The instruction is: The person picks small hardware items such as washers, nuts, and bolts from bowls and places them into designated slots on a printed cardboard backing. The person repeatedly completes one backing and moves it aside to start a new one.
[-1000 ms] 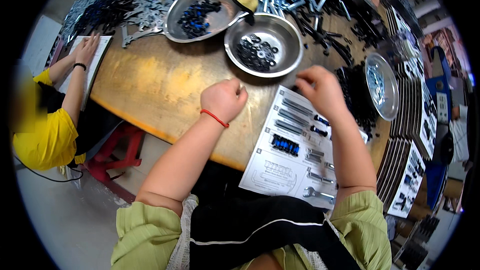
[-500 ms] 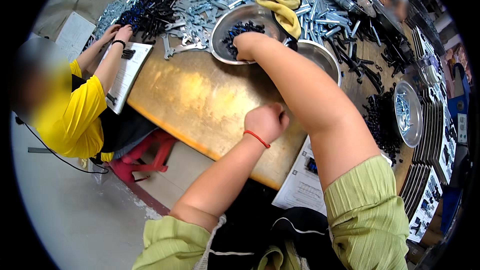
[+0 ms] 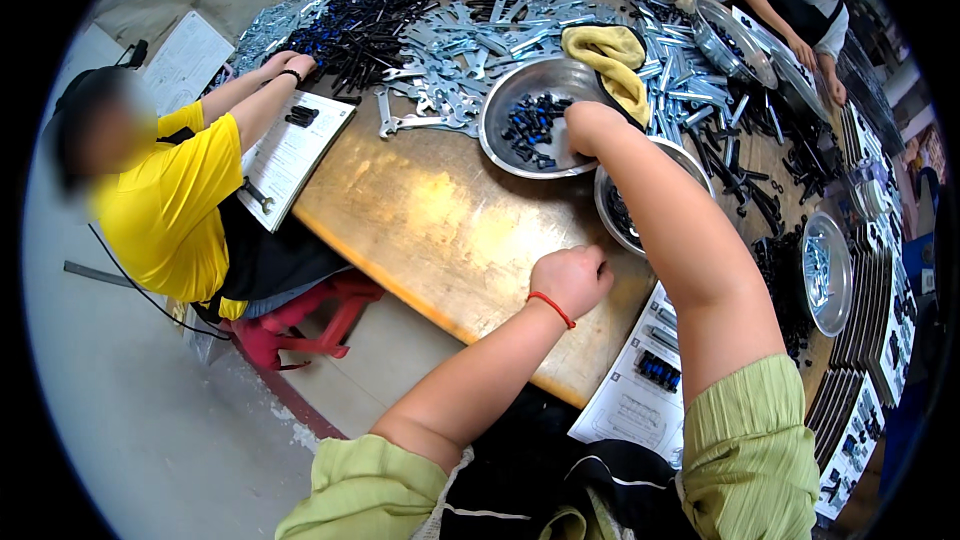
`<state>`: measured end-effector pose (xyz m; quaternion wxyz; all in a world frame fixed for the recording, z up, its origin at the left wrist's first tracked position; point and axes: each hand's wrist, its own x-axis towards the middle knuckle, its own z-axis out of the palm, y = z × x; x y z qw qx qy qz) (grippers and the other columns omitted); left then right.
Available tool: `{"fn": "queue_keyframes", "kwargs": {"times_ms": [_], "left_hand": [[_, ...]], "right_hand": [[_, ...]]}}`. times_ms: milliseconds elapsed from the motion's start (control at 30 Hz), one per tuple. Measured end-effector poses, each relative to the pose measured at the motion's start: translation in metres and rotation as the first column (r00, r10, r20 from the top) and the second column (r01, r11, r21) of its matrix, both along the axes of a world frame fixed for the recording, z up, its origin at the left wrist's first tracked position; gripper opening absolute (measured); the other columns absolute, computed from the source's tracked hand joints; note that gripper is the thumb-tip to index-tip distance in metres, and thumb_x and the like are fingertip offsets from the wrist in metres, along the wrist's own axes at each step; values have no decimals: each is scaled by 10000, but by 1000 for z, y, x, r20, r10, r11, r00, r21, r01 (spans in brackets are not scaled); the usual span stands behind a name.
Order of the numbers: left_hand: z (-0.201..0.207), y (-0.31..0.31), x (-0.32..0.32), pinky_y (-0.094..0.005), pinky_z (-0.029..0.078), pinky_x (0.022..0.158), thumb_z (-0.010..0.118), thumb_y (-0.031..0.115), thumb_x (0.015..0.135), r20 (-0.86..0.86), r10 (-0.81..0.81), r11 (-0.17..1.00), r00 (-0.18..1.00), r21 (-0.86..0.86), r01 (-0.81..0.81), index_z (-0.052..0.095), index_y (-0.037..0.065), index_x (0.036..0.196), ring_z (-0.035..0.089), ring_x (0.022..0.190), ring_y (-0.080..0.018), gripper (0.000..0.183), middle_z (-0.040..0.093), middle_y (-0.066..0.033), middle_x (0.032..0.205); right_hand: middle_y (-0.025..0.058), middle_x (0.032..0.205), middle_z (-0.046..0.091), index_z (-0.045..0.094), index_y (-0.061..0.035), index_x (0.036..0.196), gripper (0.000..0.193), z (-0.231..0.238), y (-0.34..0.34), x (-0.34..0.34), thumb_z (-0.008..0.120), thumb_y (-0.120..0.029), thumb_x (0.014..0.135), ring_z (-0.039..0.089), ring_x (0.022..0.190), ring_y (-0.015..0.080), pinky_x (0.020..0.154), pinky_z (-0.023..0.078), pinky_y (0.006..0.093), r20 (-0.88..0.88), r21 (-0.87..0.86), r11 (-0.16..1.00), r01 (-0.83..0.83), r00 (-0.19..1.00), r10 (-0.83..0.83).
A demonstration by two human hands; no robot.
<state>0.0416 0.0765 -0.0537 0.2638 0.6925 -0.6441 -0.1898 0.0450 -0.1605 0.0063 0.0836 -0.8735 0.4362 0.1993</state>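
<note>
My right hand [image 3: 594,129] reaches over the right side of a steel bowl [image 3: 497,147] of small black bolts with blue bands [image 3: 536,126]; its fingers are hidden from view. My left hand [image 3: 572,280], with a red cord at its wrist, is curled closed above the table near its front edge. Whatever lies inside its fingers, if anything, cannot be seen. Partly under my right forearm stands a second steel bowl [image 3: 606,214] with dark small parts. A printed sheet [image 3: 618,408] below it carries a row of blue-banded black bolts [image 3: 658,371] and some silver parts.
Heaped wrenches [image 3: 440,105], black bolts [image 3: 370,25] and silver tubes [image 3: 690,90] cover the table's far side. A yellow cloth glove [image 3: 615,50] touches the bowl. One co-worker in yellow [image 3: 180,210] sits at left; another [image 3: 790,15] works far right. Stacked printed cards [image 3: 850,340] line the right edge.
The view has shifted, so the scene sits lower and further right. My right hand has moved toward the bowl's right side, uncovering bolts. My left hand stays closed over the table.
</note>
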Motion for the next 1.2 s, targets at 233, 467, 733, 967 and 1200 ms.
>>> {"fn": "queue_keyframes", "kwargs": {"times_ms": [233,467,733,967,1200], "left_hand": [[5,1,1,-459,545,668,582,282,845,28,-14,999,1000,43,13,646,79,772,673,740,-334,225,693,-138,803],[8,2,-1,-461,543,655,571,297,845,17,-1,1000,1000,19,1,663,88,778,671,722,-342,237,694,-140,792],[8,4,0,-439,537,659,618,322,828,-119,92,996,989,11,-91,669,97,795,670,739,-345,233,689,-148,793],[-24,-8,7,-215,469,638,622,230,971,-964,29,1000,263,25,-17,640,33,1102,603,747,-88,238,672,-32,901],[62,12,-97,-230,507,698,664,143,935,-928,-125,955,351,-17,297,658,-34,1099,656,791,-101,241,709,-62,900]], "right_hand": [[160,1102,698,721,-104,1072,260,5,8,-12,584,-97,852,664,1037,334,912,519,411,216,-150,984,98,974,-64],[169,1034,706,717,-108,1066,232,10,14,-18,577,-156,886,665,994,358,877,519,429,509,-136,982,132,860,-45],[181,928,711,735,-75,1017,254,42,71,-41,713,-218,808,677,880,359,802,533,419,861,2,970,244,493,-126],[153,886,679,704,-81,978,199,51,185,-151,673,-180,808,651,851,365,756,524,454,809,-178,974,143,584,63],[134,836,660,646,-70,911,119,49,242,-257,658,-126,806,642,823,352,705,523,447,749,-283,923,260,661,43]]}}
